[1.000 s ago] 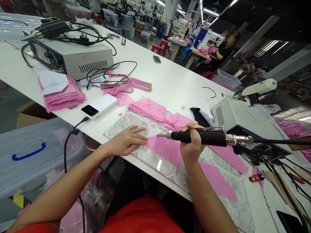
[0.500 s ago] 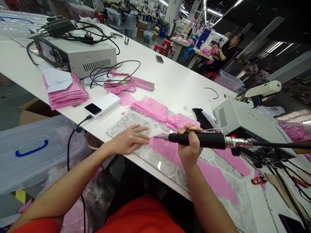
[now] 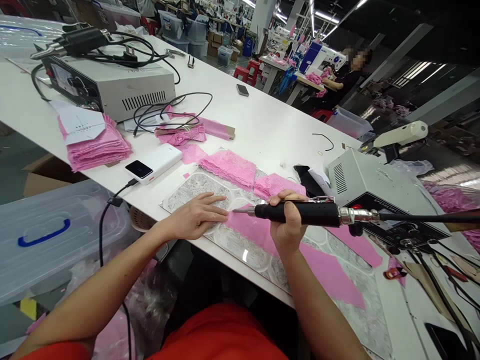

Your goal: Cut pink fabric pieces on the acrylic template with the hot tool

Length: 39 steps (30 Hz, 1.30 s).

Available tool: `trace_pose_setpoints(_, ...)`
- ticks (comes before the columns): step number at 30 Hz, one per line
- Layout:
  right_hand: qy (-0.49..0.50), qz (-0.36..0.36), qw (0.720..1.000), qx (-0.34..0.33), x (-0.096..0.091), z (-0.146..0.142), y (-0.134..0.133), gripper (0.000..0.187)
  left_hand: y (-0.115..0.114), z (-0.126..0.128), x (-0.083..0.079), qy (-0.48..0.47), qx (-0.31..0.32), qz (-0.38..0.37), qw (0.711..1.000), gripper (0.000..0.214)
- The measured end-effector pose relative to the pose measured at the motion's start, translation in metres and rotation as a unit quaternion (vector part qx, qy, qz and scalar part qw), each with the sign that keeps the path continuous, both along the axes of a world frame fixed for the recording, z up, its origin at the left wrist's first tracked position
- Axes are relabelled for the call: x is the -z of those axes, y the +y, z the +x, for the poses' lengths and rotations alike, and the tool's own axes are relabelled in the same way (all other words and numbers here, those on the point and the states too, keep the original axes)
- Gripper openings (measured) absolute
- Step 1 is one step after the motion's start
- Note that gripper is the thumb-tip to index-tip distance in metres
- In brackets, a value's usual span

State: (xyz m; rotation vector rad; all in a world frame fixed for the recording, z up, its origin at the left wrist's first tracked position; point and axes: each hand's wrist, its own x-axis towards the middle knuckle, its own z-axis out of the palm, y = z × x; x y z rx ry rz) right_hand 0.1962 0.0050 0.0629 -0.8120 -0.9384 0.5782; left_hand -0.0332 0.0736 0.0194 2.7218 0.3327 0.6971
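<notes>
My right hand [image 3: 288,222] is wrapped around a black ultrasonic handpiece [image 3: 300,213], its thumb lying along the barrel. The pointed metal tip aims left and rests at the narrow end of a pink fabric piece [image 3: 330,272], close beside my left fingertips. My left hand [image 3: 197,216] lies palm down, fingers stretched out, at the near left of a grey-patterned sheet [image 3: 245,245]. Its fingertips touch the fabric's left end or lie right beside it. My right forearm hides part of the fabric. Just beyond, pink lace pieces [image 3: 229,167] lie in stacks on the sheet.
A grey control box [image 3: 375,185] stands at right, its cable joining the handpiece. At left are another control box [image 3: 112,85], a lace stack [image 3: 95,147] and a white power bank [image 3: 159,162]. A lidded plastic bin [image 3: 63,235] sits below. A co-worker [image 3: 339,82] sits beyond.
The handpiece and my right hand have shifted slightly left, bringing the tip closer to my left fingertips. My left hand stays nearly in place. The whole view has drifted a little.
</notes>
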Motion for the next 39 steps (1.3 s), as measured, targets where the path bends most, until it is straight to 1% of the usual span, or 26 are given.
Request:
trace_pose_setpoints(5, 0.004, -0.006, 1.0, 0.015, 0.0, 0.0, 0.001, 0.012, 0.001, -0.001, 0.0, -0.002, 0.0, 0.006, 1.0, 0.041)
trace_pose_setpoints(11, 0.017, -0.001, 1.0, -0.001, -0.001, 0.002, 0.001, 0.01, 0.0, 0.0, 0.0, -0.005, -0.004, 0.012, 1.0, 0.039)
trace_pose_setpoints(17, 0.005, -0.015, 1.0, 0.005, -0.001, 0.001, 0.001, 0.014, 0.0, 0.0, 0.0, -0.002, -0.007, 0.009, 1.0, 0.039)
trace_pose_setpoints(26, 0.012, -0.01, 1.0, 0.006, -0.003, 0.0, 0.002, 0.012, 0.002, -0.001, 0.0, -0.022, 0.002, 0.003, 1.0, 0.041)
trace_pose_setpoints(28, 0.033, -0.005, 0.999, 0.022, -0.009, 0.004, 0.002, 0.011, 0.002, -0.002, -0.001, -0.024, 0.002, -0.001, 1.0, 0.041)
trace_pose_setpoints(31, 0.059, 0.013, 0.996, 0.073, -0.021, 0.02, -0.004, 0.009, 0.003, -0.004, -0.004, -0.031, 0.002, -0.012, 0.999, 0.038)
trace_pose_setpoints(34, 0.049, 0.024, 0.99, 0.127, -0.028, 0.041, -0.014, 0.008, 0.004, 0.0, -0.012, -0.03, -0.006, -0.029, 0.999, 0.035)
trace_pose_setpoints(36, 0.044, 0.027, 0.987, 0.149, -0.027, 0.051, -0.019, 0.01, 0.006, 0.01, -0.018, -0.014, -0.005, -0.018, 1.0, 0.035)
trace_pose_setpoints(39, 0.051, 0.032, 0.986, 0.157, -0.018, 0.057, -0.022, 0.012, 0.009, 0.036, -0.024, 0.028, 0.02, 0.011, 0.999, 0.038)
